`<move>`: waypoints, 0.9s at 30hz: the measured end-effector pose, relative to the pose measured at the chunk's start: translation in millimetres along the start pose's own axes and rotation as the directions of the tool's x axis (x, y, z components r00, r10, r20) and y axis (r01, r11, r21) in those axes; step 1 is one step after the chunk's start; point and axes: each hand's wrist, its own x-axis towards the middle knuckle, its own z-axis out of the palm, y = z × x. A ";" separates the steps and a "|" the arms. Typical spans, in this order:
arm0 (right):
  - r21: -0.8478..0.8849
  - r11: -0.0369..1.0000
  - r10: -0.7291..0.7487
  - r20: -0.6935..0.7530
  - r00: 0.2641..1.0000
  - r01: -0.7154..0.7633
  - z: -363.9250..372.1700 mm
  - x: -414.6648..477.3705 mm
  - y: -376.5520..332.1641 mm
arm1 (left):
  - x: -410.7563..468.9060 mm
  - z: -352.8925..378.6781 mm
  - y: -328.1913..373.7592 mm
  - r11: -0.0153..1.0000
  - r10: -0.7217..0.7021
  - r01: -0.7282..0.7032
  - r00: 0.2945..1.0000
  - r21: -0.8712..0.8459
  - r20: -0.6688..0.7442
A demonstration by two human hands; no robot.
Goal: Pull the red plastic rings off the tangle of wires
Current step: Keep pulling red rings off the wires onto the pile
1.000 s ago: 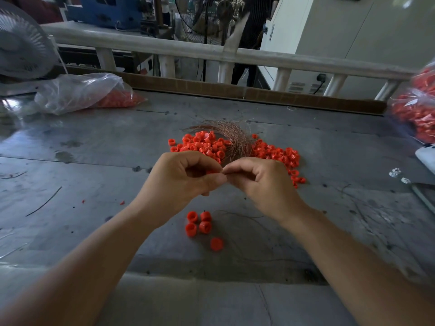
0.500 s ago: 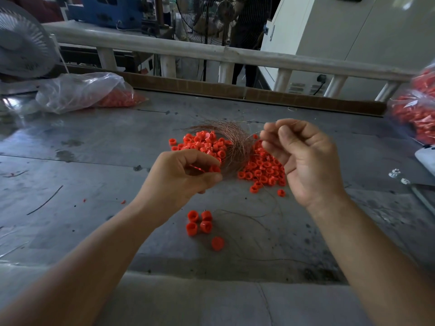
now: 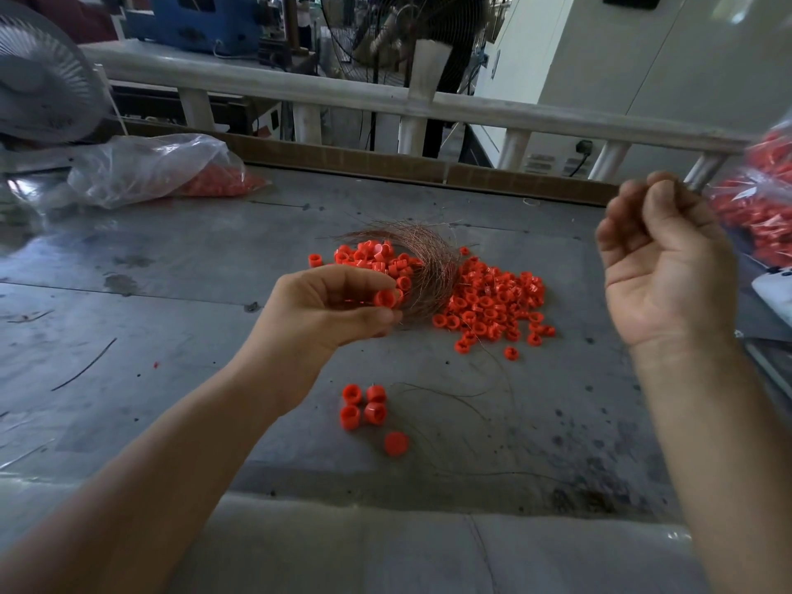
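A copper wire tangle (image 3: pixel 433 272) lies mid-table, with a heap of red rings (image 3: pixel 493 302) spread to its right and more rings (image 3: pixel 373 257) at its left. My left hand (image 3: pixel 325 310) hovers just in front of the tangle and pinches one red ring (image 3: pixel 384 298) between thumb and fingers. My right hand (image 3: pixel 664 267) is raised far to the right, palm toward me, with its fingertips pinching a thin wire strand (image 3: pixel 679 192). Several loose rings (image 3: pixel 364 407) sit on the table near me.
A clear bag of red rings (image 3: pixel 163 169) lies at the back left beside a fan (image 3: pixel 38 92). Another full bag (image 3: pixel 763 207) hangs in at the right edge. A white railing (image 3: pixel 385 100) runs behind the grey metal table (image 3: pixel 171 272). Stray wires (image 3: pixel 454 392) lie near me.
My hands met in front of the tangle, then my right hand swept up and far right pinching a strand. My left hand stayed, still holding the ring.
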 end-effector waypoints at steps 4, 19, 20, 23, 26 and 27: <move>-0.212 0.971 -0.097 0.078 0.992 0.112 -4.3 2.5 -3.0 | -0.4 0.9 -0.8 0.997 -0.020 0.023 0.999 -0.070 0.043; -0.647 0.484 0.085 0.705 0.705 0.589 24.1 -51.4 35.1 | -2.6 1.7 -1.5 0.999 0.012 -0.008 0.997 -0.053 0.076; -0.654 0.467 0.096 0.707 0.701 0.596 24.4 -52.3 35.6 | -2.6 2.0 -1.9 0.998 0.013 -0.007 0.996 -0.068 0.087; -0.649 0.422 0.107 0.728 0.677 0.632 25.5 -53.5 35.7 | -3.0 2.6 -2.5 0.997 0.028 -0.021 0.994 -0.069 0.105; -0.665 0.452 0.105 0.702 0.705 0.595 25.7 -53.8 34.8 | -2.9 3.3 -3.1 0.999 0.043 -0.040 0.994 -0.032 0.102; -0.672 0.464 0.109 0.690 0.716 0.577 25.5 -54.0 34.6 | -3.0 3.5 -3.4 0.999 0.044 -0.041 0.995 -0.028 0.095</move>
